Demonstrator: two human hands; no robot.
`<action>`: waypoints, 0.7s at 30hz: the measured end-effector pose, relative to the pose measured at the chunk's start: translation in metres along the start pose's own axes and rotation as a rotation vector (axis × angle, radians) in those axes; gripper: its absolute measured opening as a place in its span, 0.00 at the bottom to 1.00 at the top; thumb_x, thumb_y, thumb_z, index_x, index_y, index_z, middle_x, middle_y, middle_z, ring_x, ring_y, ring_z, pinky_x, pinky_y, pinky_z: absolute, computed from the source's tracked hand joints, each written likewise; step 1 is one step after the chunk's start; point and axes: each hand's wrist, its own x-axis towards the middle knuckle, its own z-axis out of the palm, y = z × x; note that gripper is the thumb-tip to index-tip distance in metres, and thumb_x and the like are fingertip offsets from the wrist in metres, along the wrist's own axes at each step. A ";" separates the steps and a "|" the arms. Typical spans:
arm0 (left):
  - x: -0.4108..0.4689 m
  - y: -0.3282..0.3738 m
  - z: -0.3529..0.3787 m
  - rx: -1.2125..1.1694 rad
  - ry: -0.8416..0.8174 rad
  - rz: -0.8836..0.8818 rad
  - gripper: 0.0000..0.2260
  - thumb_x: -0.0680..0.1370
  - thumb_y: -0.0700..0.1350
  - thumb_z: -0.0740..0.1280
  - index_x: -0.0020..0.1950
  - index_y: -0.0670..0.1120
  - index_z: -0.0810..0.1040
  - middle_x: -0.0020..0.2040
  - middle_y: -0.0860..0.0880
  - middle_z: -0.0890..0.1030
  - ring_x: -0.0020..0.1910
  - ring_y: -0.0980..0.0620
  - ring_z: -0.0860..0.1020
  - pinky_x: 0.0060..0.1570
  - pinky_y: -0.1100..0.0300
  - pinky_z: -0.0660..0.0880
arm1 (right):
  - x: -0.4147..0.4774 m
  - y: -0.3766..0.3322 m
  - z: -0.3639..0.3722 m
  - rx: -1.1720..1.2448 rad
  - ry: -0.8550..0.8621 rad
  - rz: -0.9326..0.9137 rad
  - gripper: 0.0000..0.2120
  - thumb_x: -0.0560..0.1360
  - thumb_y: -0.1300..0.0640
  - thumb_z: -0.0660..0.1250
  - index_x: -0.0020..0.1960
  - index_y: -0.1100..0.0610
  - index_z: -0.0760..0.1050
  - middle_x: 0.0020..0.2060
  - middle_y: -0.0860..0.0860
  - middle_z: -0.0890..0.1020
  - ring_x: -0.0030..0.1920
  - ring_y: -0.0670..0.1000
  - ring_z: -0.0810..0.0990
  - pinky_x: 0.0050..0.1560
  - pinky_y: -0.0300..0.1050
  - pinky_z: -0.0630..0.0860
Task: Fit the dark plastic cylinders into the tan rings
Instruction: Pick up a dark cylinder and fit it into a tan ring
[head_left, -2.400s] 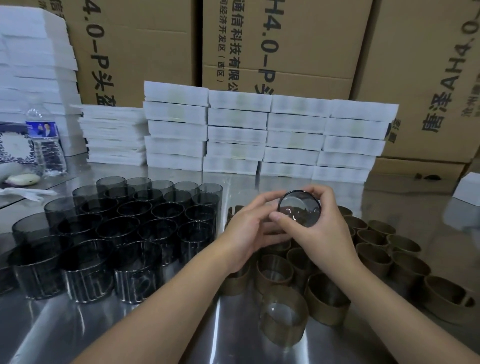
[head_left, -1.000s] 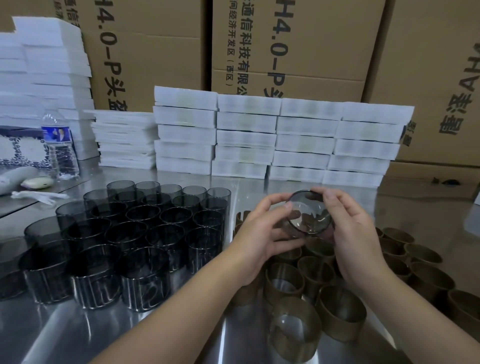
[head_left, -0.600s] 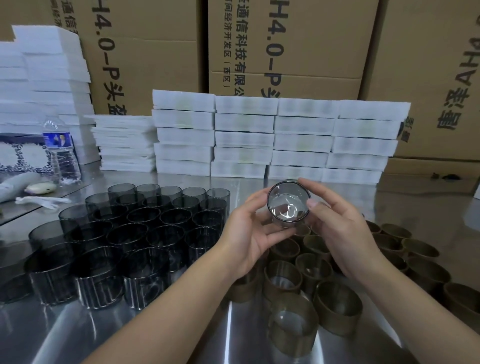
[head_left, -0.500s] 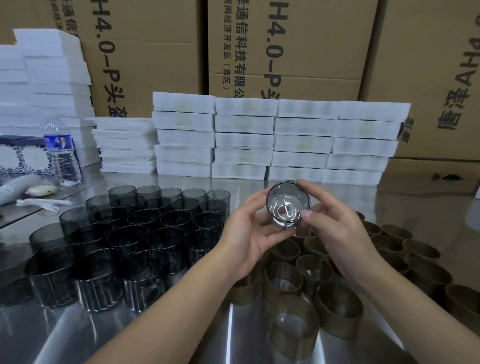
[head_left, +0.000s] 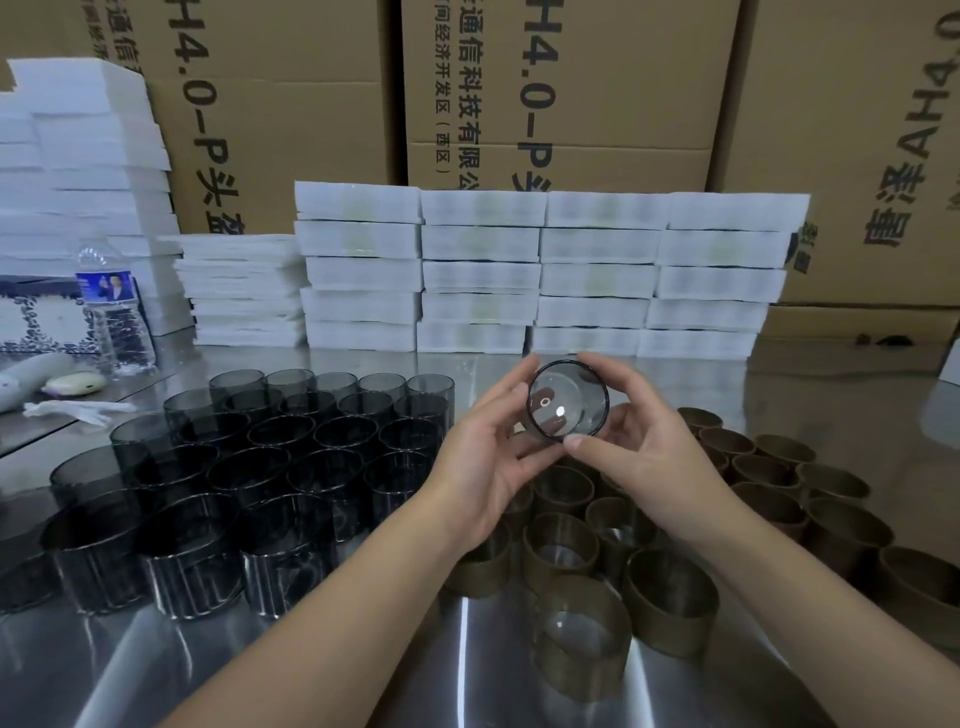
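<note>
left hand (head_left: 488, 462) and right hand (head_left: 644, 462) pinched one dark cylinder (head_left: 567, 401), its axis pointing at the wearer; tan rings (head_left: 560, 553) stood directly below the grip.

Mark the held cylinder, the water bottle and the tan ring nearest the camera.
held cylinder (head_left: 567, 402): head view, middle of its round face.
bottle (head_left: 106, 287): head view, on its blue label.
nearest ring (head_left: 577, 670): head view, on its front wall.
</note>
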 end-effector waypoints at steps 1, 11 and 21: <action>0.000 0.000 -0.001 0.021 -0.008 0.005 0.13 0.82 0.42 0.59 0.63 0.50 0.78 0.62 0.42 0.81 0.56 0.43 0.82 0.50 0.54 0.82 | 0.000 0.001 0.000 0.006 0.000 0.001 0.29 0.70 0.65 0.74 0.62 0.39 0.71 0.64 0.53 0.73 0.46 0.60 0.74 0.57 0.56 0.77; 0.001 -0.006 -0.005 0.157 -0.104 -0.032 0.15 0.82 0.43 0.57 0.61 0.54 0.80 0.61 0.47 0.82 0.58 0.47 0.81 0.50 0.55 0.80 | -0.002 0.003 0.005 -0.143 0.135 -0.037 0.28 0.55 0.37 0.73 0.54 0.37 0.73 0.55 0.45 0.75 0.55 0.34 0.75 0.54 0.26 0.70; -0.001 -0.012 -0.012 0.519 -0.182 0.082 0.37 0.74 0.25 0.64 0.76 0.54 0.61 0.51 0.62 0.84 0.49 0.58 0.84 0.45 0.65 0.79 | -0.002 0.005 0.004 -0.135 0.188 0.032 0.28 0.56 0.33 0.70 0.52 0.42 0.76 0.54 0.46 0.80 0.56 0.41 0.78 0.59 0.40 0.74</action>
